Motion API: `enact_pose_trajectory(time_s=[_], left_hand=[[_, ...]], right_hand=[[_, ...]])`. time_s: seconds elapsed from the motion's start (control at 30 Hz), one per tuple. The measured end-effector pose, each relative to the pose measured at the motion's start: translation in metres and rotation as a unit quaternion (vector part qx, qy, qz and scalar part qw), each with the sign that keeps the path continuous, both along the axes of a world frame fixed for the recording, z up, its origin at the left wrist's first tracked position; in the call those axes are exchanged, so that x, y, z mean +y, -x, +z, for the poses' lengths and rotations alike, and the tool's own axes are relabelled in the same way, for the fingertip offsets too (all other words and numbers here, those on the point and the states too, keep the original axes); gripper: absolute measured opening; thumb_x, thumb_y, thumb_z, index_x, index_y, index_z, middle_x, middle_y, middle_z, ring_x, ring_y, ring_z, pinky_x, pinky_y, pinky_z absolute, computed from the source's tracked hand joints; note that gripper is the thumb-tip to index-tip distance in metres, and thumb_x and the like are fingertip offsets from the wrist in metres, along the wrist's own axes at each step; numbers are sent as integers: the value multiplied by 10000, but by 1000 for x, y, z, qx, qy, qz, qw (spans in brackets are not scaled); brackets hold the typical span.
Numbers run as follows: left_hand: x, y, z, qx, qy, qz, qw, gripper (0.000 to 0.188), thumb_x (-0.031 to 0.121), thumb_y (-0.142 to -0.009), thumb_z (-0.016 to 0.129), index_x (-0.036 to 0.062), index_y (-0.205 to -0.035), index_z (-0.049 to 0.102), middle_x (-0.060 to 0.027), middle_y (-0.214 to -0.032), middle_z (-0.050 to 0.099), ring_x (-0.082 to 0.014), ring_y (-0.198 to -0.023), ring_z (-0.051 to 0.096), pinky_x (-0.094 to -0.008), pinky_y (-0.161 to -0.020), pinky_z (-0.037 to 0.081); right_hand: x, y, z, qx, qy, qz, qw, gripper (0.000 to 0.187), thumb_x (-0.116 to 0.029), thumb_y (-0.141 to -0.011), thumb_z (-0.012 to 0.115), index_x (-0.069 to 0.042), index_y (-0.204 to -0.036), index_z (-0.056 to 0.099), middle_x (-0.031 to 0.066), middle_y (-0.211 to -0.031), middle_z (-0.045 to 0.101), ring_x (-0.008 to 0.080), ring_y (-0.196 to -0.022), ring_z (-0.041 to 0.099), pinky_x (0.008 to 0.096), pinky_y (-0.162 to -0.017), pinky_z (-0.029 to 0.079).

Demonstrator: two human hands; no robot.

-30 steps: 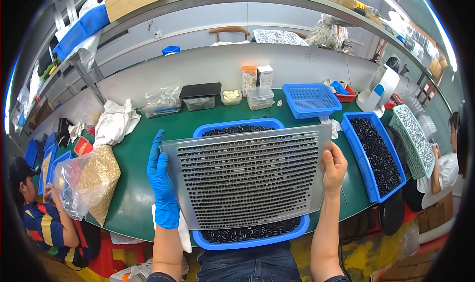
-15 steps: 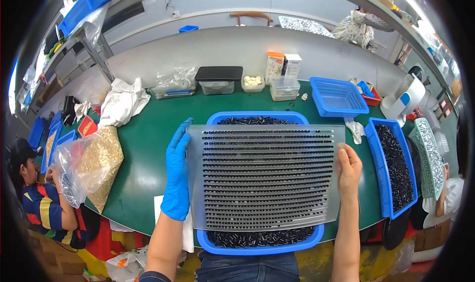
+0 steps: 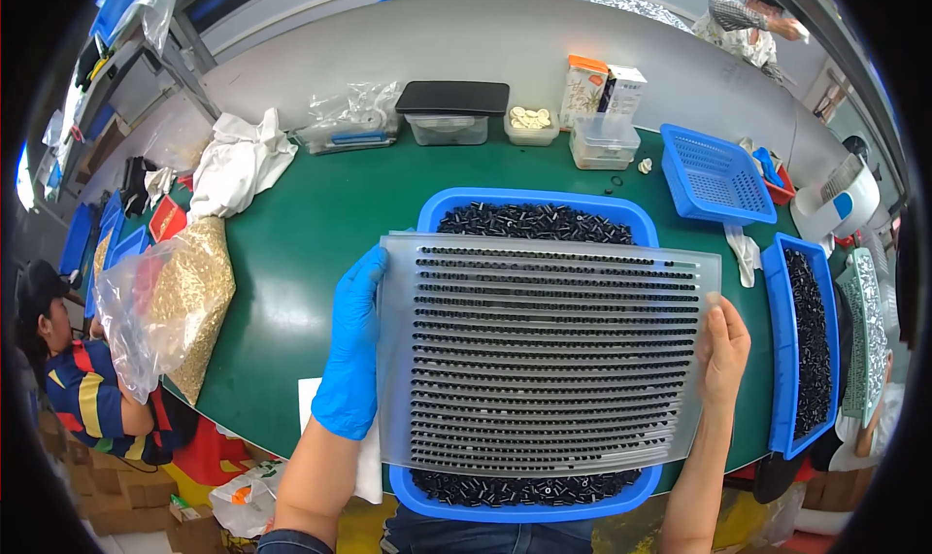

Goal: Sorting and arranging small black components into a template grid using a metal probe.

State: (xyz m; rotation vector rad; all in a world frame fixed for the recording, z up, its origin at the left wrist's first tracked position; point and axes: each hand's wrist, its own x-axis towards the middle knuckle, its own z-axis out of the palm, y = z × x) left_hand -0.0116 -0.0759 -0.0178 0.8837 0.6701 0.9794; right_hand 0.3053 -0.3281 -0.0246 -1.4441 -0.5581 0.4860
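Note:
A clear plastic plate with many rows of small black pieces is held above a blue tray. My left hand, in a blue glove, grips the plate's left edge. Bare, my right hand holds its right edge with the thumb on top. Small black tubular pieces fill the tray and show beyond the plate's far and near edges. The plate covers the middle of the tray.
Right of the plate stands a second blue tray of black pieces. Behind it is a blue basket. A lidded box and a small tub of pale pieces stand at the back. A bag of golden bits lies left; people sit at both sides.
The plate has come a little closer and shifted slightly right, with both hands still on its edges. The whole view has also shifted.

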Motion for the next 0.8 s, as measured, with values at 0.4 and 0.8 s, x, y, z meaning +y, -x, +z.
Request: enact_pose_trajectory(time_s=[0.4,0.8], left_hand=[[-4,0,-3,-32,58,-5,998,338,271,-993,558,5,-1188,628,-70,-1088,674,-138,-922,648,-284,-835,533],[-1,5,-8,-28,29,-49,998,511,335,-966,559,-12,-1338,516,-152,-1254,615,-247,-1100,624,-372,-984,499]], right_hand=[[-7,1,-2,0,-11,4,1000,258,-193,-989,588,-19,-1173,638,-99,-669,446,-9,-526,324,180,-450,215],[-7,7,1,3,-19,-11,1000,306,-212,-1006,564,16,-1203,615,-103,-717,513,-27,-548,374,151,-453,250]])
